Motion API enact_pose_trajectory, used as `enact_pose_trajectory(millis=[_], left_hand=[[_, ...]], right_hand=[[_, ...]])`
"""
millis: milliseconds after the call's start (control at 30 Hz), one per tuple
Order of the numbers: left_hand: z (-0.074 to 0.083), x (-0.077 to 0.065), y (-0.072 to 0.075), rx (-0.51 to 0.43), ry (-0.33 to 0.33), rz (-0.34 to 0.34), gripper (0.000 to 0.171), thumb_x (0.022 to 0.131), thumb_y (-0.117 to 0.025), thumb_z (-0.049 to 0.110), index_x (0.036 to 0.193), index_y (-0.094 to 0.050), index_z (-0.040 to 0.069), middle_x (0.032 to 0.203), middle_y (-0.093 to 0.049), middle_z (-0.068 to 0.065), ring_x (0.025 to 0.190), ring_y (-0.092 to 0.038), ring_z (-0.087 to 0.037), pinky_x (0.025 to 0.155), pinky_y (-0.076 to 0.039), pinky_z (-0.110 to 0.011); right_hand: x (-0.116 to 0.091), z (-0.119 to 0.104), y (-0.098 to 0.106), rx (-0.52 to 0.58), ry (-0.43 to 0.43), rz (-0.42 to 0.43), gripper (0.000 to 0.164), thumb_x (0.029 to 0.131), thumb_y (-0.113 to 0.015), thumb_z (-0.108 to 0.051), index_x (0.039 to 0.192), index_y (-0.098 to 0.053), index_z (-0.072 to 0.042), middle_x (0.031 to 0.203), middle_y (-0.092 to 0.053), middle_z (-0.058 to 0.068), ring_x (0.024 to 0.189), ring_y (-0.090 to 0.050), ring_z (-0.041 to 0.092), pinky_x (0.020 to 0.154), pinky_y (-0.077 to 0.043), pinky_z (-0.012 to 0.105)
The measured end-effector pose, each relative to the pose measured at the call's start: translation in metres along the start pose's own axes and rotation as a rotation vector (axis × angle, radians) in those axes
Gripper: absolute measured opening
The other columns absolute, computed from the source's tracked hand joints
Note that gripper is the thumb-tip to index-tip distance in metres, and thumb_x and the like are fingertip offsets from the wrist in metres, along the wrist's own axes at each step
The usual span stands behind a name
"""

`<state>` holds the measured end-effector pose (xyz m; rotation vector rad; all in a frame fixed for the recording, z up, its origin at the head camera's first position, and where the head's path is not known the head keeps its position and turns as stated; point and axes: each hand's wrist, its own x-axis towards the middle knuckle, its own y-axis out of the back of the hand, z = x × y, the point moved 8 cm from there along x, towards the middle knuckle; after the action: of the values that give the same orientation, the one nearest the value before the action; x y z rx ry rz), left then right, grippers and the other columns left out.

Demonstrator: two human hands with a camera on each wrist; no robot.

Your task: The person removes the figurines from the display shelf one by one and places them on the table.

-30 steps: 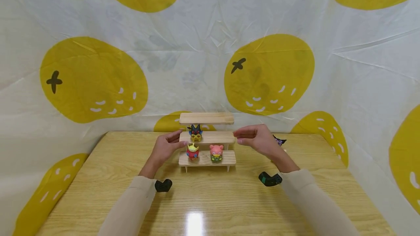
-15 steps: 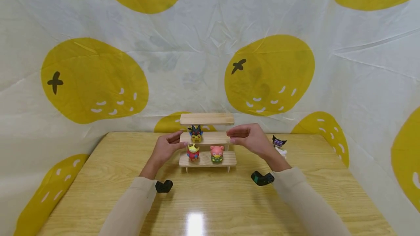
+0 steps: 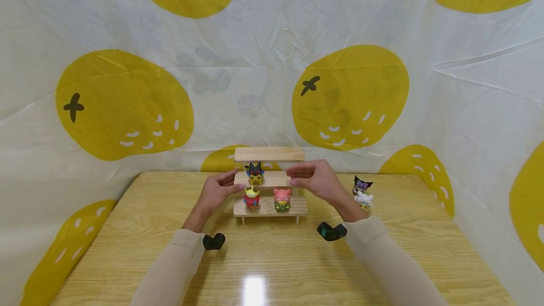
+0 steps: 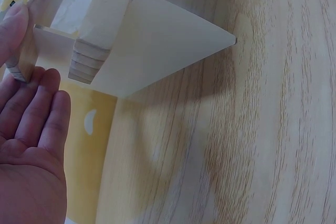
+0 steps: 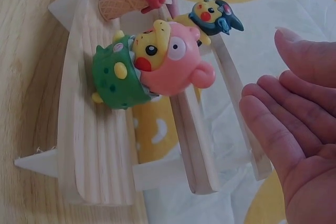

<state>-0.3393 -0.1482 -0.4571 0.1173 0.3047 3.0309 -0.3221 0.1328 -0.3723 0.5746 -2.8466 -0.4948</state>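
A three-tier wooden display stand (image 3: 267, 206) holds small toy figures. My left hand (image 3: 216, 191) grips the left end of its middle board; the left wrist view shows the thumb against one face and the fingers (image 4: 42, 108) behind the other. Near that hand, a yellow figure with a dark-eared hood (image 3: 255, 174) sits on the middle tier. Below are a red figure on a cone (image 5: 118, 1) and a pink-hooded figure with a green body (image 5: 173, 56). My right hand (image 3: 316, 181) hovers by the middle board's right end, fingers extended together, thumb apart, holding nothing.
On the table (image 3: 272, 259), right of the stand, are a black-and-purple figure (image 3: 361, 184) and a white figure (image 3: 363, 199). A white curtain with yellow fruit shapes (image 3: 350, 98) hangs behind. Black camera mounts (image 3: 331, 231) jut from both wrists.
My right hand has moved left, from beside the stand to over the right end of the middle tier, uncovering the white figure. The left hand keeps its grip in place.
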Motion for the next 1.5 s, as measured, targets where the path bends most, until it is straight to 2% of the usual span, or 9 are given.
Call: enact_pose_trajectory(millis=[200,567,867,1200,1500], left_hand=[[-0.001,0.0,0.0,0.01,0.009,0.002,0.067,0.093,-0.082,0.022,0.152,-0.054,0.006,0.157,-0.052,-0.015,0.146,-0.051,-0.032,0.114,-0.05,-0.044],[-0.001,0.0,-0.001,0.0,0.012,0.004,0.069,0.092,-0.083,0.021,0.152,-0.054,0.004,0.155,-0.055,-0.015,0.144,-0.054,-0.032,0.113,-0.051,-0.043],[-0.002,-0.002,0.0,0.002,0.027,0.013,0.067,0.092,-0.082,0.023,0.151,-0.056,0.007,0.156,-0.054,-0.013,0.145,-0.053,-0.031,0.114,-0.05,-0.043],[-0.001,0.0,-0.001,-0.004,0.018,0.006,0.069,0.092,-0.082,0.023,0.152,-0.054,0.006,0.156,-0.054,-0.014,0.145,-0.053,-0.031,0.113,-0.051,-0.042],[-0.001,0.0,-0.001,-0.01,0.026,0.0,0.07,0.092,-0.083,0.023,0.153,-0.054,0.007,0.157,-0.054,-0.013,0.145,-0.053,-0.031,0.112,-0.052,-0.04]], right_hand=[[0.002,-0.001,-0.003,0.011,-0.002,0.006,0.036,0.095,-0.075,-0.004,0.129,-0.07,0.007,0.13,-0.07,0.028,0.126,-0.065,0.047,0.098,-0.063,0.038],[0.007,-0.003,-0.01,0.008,-0.024,-0.002,0.034,0.096,-0.075,-0.006,0.129,-0.071,0.003,0.129,-0.072,0.024,0.124,-0.068,0.041,0.1,-0.062,0.041],[0.016,-0.003,-0.015,0.008,-0.036,0.004,0.033,0.095,-0.077,-0.009,0.126,-0.074,0.0,0.129,-0.072,0.024,0.118,-0.073,0.032,0.097,-0.063,0.037],[0.026,-0.01,-0.024,-0.014,-0.043,0.016,0.036,0.093,-0.078,-0.006,0.127,-0.072,0.005,0.127,-0.073,0.024,0.113,-0.075,0.03,0.094,-0.064,0.035],[0.033,-0.017,-0.034,0.017,-0.052,0.042,0.032,0.091,-0.08,-0.005,0.122,-0.075,0.003,0.125,-0.073,0.027,0.109,-0.076,0.028,0.092,-0.064,0.033]])
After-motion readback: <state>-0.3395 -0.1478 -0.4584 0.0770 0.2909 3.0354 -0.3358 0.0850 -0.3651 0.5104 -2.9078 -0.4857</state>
